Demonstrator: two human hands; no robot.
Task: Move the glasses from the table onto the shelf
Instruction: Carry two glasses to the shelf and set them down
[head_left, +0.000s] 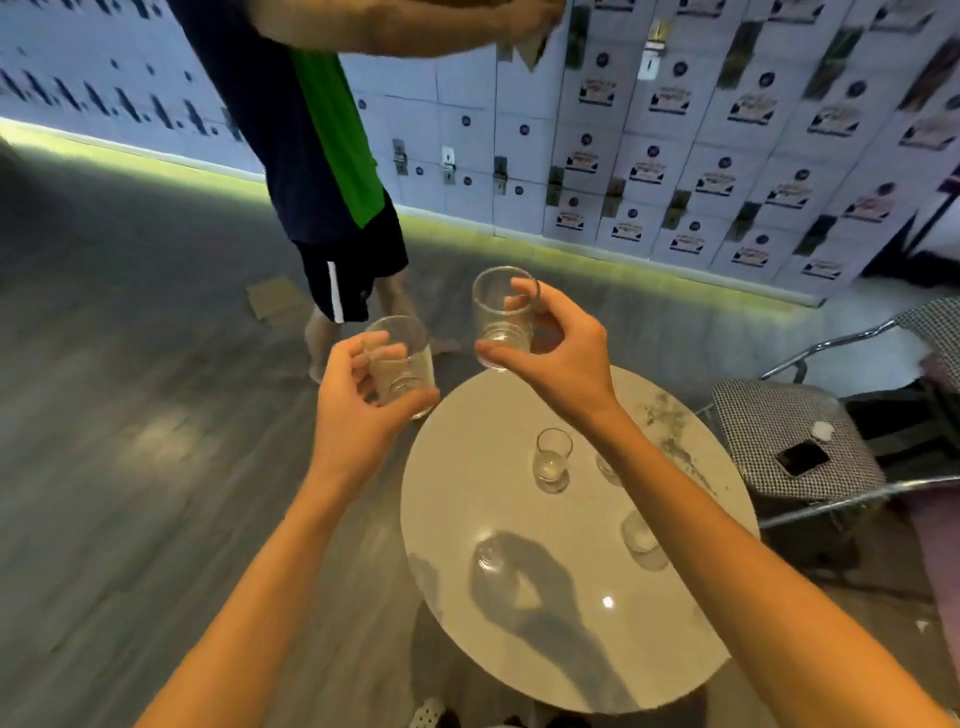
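Note:
My left hand (358, 400) grips a clear glass (402, 364) held above the floor, just left of the round white table (457, 519). A second clear glass (501, 317) is pinched in my right hand (556, 358), raised over the table's far edge. On the tabletop stand more clear glasses: one upright near the middle (552, 460), one at the right (641, 538), one at the front left (491, 553). Another (607, 467) is partly hidden behind my right forearm. No shelf is clearly in view.
A person in a dark and green shirt and black shorts (332, 208) stands just beyond the table. Behind is a wall of white lockers (675, 156). A checked chair (789, 441) with a phone (802, 457) on it stands right of the table.

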